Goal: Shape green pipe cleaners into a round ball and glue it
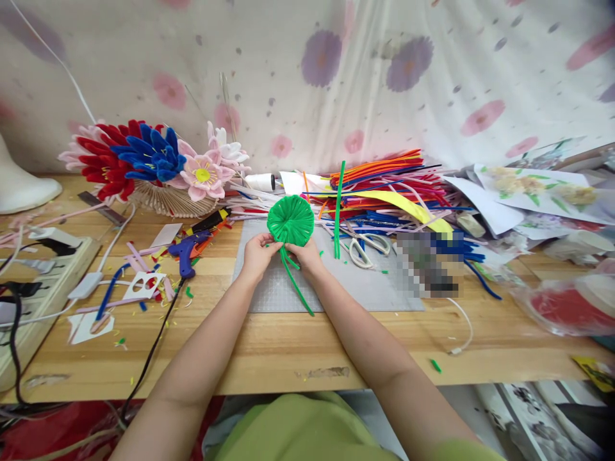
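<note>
Over the grey mat's (375,296) left half, green tails (298,289) hang toward me. Farther up, near the mat's far edge, my left hand (261,255) and right hand (307,256) hold up the green disc (291,219), fingers closed on its lower edge, some tips hidden. I judge it light, soft, fuzzy, hardly slippery; the gathered lower edge suits a pinch, as squeezing its face might crush the folds. Scissors (361,249) lie on the mat's right half; coloured stems (391,168) lie beyond it.

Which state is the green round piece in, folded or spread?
Spread. The green round piece shows a broad, nearly circular face with strands fanning out; the left hand and right hand are at its lower edge.
</note>
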The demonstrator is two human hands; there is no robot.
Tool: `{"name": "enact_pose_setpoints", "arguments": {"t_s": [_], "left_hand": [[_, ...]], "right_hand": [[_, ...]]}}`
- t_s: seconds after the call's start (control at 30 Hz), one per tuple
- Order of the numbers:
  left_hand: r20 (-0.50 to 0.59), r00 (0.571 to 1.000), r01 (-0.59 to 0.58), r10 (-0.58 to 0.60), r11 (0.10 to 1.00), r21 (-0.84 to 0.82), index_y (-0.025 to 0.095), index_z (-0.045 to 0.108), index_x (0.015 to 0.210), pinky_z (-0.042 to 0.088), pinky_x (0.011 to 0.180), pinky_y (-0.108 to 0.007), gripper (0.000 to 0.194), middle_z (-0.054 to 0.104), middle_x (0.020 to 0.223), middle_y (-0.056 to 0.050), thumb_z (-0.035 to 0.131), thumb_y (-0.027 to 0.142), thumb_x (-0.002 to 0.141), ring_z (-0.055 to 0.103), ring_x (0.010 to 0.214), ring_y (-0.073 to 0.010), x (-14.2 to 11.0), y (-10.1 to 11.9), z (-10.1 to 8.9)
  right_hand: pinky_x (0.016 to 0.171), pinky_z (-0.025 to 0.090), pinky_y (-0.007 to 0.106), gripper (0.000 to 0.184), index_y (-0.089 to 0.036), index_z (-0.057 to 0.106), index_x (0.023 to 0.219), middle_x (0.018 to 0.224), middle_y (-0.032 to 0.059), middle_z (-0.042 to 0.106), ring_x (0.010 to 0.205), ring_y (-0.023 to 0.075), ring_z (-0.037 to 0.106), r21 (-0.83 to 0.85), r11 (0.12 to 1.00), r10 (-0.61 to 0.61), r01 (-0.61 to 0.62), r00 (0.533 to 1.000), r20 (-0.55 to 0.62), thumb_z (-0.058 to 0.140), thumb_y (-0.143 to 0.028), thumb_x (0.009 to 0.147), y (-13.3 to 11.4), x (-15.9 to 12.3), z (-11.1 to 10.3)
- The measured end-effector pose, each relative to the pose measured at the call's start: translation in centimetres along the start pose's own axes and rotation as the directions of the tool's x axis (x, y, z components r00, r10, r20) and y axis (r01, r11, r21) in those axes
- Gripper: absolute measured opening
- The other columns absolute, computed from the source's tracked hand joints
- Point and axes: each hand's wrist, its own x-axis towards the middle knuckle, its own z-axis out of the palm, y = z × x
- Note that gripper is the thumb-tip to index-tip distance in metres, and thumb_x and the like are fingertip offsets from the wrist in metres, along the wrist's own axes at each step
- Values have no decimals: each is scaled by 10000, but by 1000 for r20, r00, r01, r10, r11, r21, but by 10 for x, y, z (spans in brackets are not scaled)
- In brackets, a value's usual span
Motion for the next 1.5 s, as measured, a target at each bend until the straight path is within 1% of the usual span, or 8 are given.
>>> {"name": "enact_pose_setpoints", "arguments": {"t_s": [0.27, 0.47, 0.77, 1.03, 1.13, 1.23, 1.37, 1.5], "left_hand": [[-16, 983, 177, -183, 969, -174, 142, 549, 789, 455, 589, -235, 420, 627, 693, 9, 775, 124, 435, 586, 578, -99, -5, 2, 3], [-140, 956, 202, -257, 926, -320, 164, 453, 850, 478, 644, -214, 462, 619, 721, 12, 708, -36, 522, 611, 617, -83, -7, 2, 12], [73, 947, 321, -314, 938, -129, 107, 567, 670, 417, 466, -180, 201, 603, 597, -8, 725, 225, 629, 542, 490, -65, -15, 1, 17], [-68, 997, -23, 25, 999, 33, 135, 557, 726, 427, 463, -198, 213, 555, 553, 42, 654, 319, 678, 504, 454, -69, -12, -15, 19], [37, 994, -106, 102, 987, 124, 151, 548, 755, 417, 461, -200, 249, 544, 569, 48, 632, 374, 684, 490, 459, -71, -2, -15, 5], [205, 978, -86, 39, 969, 230, 152, 540, 708, 415, 472, -215, 286, 504, 529, 57, 652, 406, 643, 471, 450, -78, 11, -8, -17], [387, 922, -143, -1, 928, 343, 149, 556, 686, 418, 522, -221, 299, 539, 582, 36, 657, 425, 630, 500, 525, -92, 21, -3, -35], [331, 943, -153, 38, 933, 326, 157, 541, 659, 409, 524, -215, 314, 532, 586, 37, 651, 450, 630, 488, 538, -90, 22, -6, -32]], "right_hand": [[606, 515, 239, 301, -182, 578, 744, 652, -44, 670, 582, 113, 620, 285, 956, 94, -72, 993, -65, 712, -90, 490, -3, -3, 8], [451, 442, 191, 243, -161, 553, 645, 514, -54, 611, 431, 74, 526, 370, 923, 142, -100, 986, -86, 718, -84, 484, -1, -1, 8], [459, 463, 224, 236, -165, 565, 695, 557, -46, 625, 461, 100, 552, 404, 913, 96, -57, 992, -76, 719, -141, 518, -5, -2, 9], [465, 470, 257, 268, -159, 582, 684, 632, 9, 654, 579, 161, 606, 333, 940, 98, -80, 995, -37, 753, -223, 488, -3, -8, 14], [564, 513, 285, 351, -174, 616, 775, 769, 26, 688, 715, 193, 637, 320, 936, 118, -144, 988, 99, 766, -257, 470, -17, -9, 1], [670, 524, 303, 418, -217, 620, 892, 897, 11, 689, 833, 193, 637, 290, 946, 114, -145, 986, 122, 750, -364, 523, -41, -3, -25], [734, 499, 325, 484, -221, 621, 956, 896, 22, 693, 850, 205, 636, -30, 992, 129, -126, 980, 152, 765, -370, 518, -64, 8, -48], [763, 477, 353, 468, -185, 646, 864, 824, 19, 692, 779, 199, 630, -271, 962, 86, -29, 976, 199, 791, -322, 441, -56, 19, -43]]}}
